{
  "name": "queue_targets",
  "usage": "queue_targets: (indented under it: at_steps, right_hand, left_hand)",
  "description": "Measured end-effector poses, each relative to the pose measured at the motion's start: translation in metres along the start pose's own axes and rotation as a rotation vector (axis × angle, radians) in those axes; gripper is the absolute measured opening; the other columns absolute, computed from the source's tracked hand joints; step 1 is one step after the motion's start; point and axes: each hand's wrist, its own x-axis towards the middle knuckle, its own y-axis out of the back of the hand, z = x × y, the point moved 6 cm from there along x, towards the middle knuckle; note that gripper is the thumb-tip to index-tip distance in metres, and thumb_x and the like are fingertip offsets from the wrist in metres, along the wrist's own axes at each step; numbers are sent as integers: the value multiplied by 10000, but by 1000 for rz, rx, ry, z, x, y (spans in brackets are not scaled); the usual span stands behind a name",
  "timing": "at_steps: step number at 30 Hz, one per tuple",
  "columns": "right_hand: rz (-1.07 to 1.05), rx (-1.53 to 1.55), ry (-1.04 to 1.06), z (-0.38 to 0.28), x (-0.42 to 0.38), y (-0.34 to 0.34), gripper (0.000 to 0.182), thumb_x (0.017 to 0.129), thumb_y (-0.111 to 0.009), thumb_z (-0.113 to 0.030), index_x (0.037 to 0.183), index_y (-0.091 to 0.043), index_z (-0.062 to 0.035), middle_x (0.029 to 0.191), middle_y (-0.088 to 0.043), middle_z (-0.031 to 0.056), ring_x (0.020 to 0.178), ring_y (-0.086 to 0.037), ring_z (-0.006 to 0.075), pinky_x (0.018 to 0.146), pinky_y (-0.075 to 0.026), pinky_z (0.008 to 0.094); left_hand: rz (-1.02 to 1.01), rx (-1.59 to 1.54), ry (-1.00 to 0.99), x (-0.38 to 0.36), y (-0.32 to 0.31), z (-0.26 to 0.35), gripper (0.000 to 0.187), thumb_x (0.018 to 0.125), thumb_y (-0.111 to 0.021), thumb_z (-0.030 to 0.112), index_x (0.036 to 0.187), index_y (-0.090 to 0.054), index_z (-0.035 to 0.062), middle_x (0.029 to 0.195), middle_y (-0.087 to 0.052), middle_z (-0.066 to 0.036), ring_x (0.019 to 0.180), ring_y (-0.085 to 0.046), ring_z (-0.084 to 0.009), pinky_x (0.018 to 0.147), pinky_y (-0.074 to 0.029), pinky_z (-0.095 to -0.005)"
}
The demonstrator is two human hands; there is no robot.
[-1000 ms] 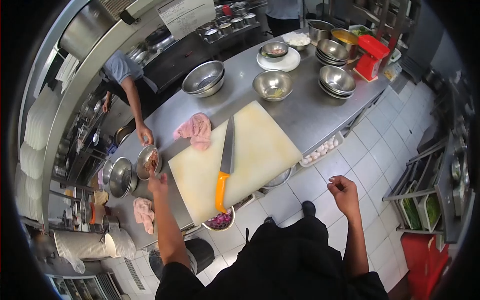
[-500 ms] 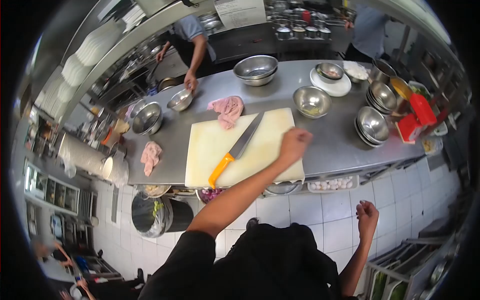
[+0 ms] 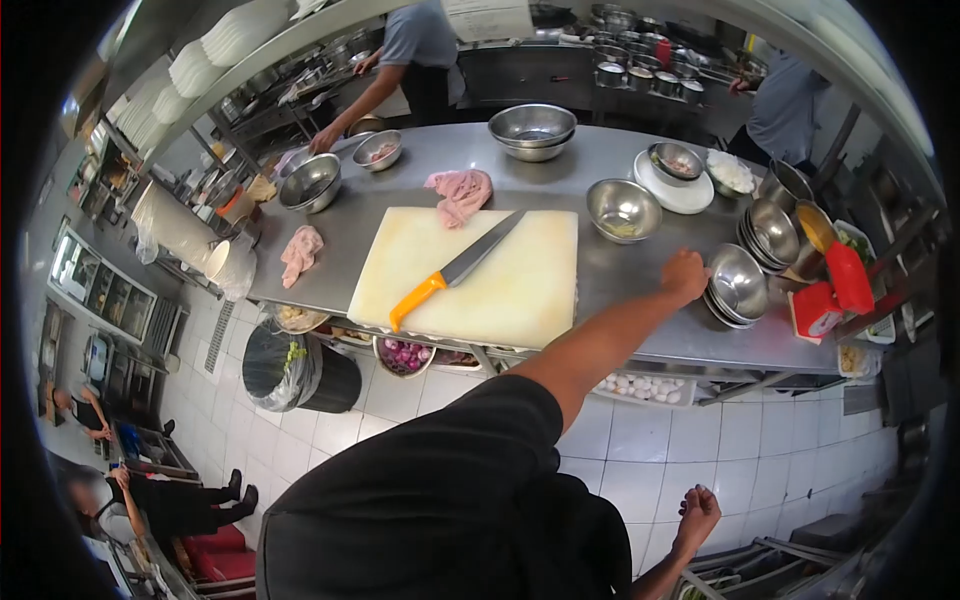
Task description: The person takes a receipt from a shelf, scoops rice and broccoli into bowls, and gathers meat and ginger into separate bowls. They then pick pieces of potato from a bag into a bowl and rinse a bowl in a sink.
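My left hand (image 3: 685, 275) is stretched across to the right over the steel counter, its fingers curled at the left edge of a stack of steel bowls (image 3: 739, 283); what it holds, if anything, is hidden. Low at the right, my right hand (image 3: 698, 512) hangs over the floor with curled fingers, their inside hidden. A knife (image 3: 466, 262) with an orange handle lies diagonally on the white cutting board (image 3: 520, 300). A pink cloth (image 3: 461, 196) rests on the board's back edge. Behind my left hand stands a steel bowl (image 3: 624, 211) with a little yellowish food in it.
A second pink cloth (image 3: 301, 255) and a steel bowl (image 3: 311, 183) are on the left. A co-worker's hand (image 3: 324, 139) is by that bowl. At the right stand a white plate (image 3: 670, 190) and a red object (image 3: 817, 309). A bin (image 3: 275, 370) stands below.
My left hand has moved right, from over the board to the bowl stack. My right hand is lower in view. The co-worker's hand has left the small bowl, and the view has shifted.
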Motion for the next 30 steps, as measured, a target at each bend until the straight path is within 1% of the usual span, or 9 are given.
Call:
queue_targets:
  at_steps: [4, 6, 7, 8, 12, 16, 19, 23, 30]
  right_hand:
    - [61, 12, -67, 31, -4, 24, 141, 837, -592, -40, 968, -620, 7, 741, -605, 29, 592, -537, 97, 495, -416, 223]
    - [83, 17, -105, 44, -7, 34, 140, 834, -595, -40, 965, -618, 5, 733, -601, 30, 581, -541, 102, 488, -417, 222]
    - [97, 19, -128, 49, -8, 38, 140, 833, -595, -39, 964, -617, 6, 732, -599, 29, 580, -541, 101, 489, -419, 222]
    - [107, 22, -148, 55, -8, 40, 140, 832, -596, -37, 964, -616, 6, 730, -598, 29, 580, -541, 101, 489, -420, 222]
    - [24, 33, -128, 79, 7, 32, 143, 826, -595, -45, 956, -612, 13, 721, -598, 33, 576, -541, 98, 486, -427, 227]
    - [-108, -25, -42, 49, 28, -3, 162, 825, -598, -37, 963, -601, 48, 736, -609, 54, 599, -552, 108, 523, -443, 229]
    - [-184, -43, 28, 14, 40, -32, 170, 830, -612, -44, 971, -610, 51, 734, -612, 52, 604, -551, 110, 536, -451, 236]
    - [-260, -61, 143, -8, 50, -65, 166, 832, -614, -50, 958, -620, 58, 730, -615, 53, 596, -552, 113, 537, -454, 242]
    - [-306, -88, 144, 10, 47, -75, 206, 810, -613, -34, 985, -623, 75, 728, -639, 95, 588, -585, 132, 536, -469, 250]
  left_hand:
    - [85, -192, 188, 7, 5, -7, 337, 876, -563, 298, 965, -614, -23, 1100, -581, -230, 1026, -566, -369, 873, -460, -441]
    - [366, -444, 25, 36, 25, -49, 304, 870, -545, 255, 964, -607, -27, 1066, -590, -238, 984, -566, -391, 835, -456, -458]
    - [474, -437, 167, 26, 83, -47, 271, 866, -528, 225, 945, -605, -23, 998, -611, -218, 926, -568, -394, 806, -447, -456]
    - [676, -754, 13, 28, 124, -73, 278, 882, -491, 215, 1007, -573, -19, 1036, -587, -196, 975, -551, -358, 843, -421, -446]
    - [1229, -866, -341, -23, 336, -70, 437, 885, -487, 244, 1179, -426, -73, 1141, -468, -185, 1028, -466, -277, 949, -342, -355]
    - [1117, -695, -548, -46, 439, -32, 433, 887, -532, 256, 1159, -491, -79, 1052, -538, -140, 955, -498, -202, 867, -390, -299]
    - [894, -636, -559, -62, 459, 4, 376, 872, -580, 245, 1053, -569, -84, 933, -609, -97, 849, -529, -141, 759, -418, -257]
    - [913, -500, -505, -62, 477, 7, 314, 838, -646, 231, 932, -619, -67, 786, -620, -51, 689, -523, -93, 613, -414, -237]
    - [785, -672, -440, -56, 480, 5, 290, 824, -676, 216, 907, -635, -60, 747, -623, -56, 617, -531, -106, 537, -419, -252]
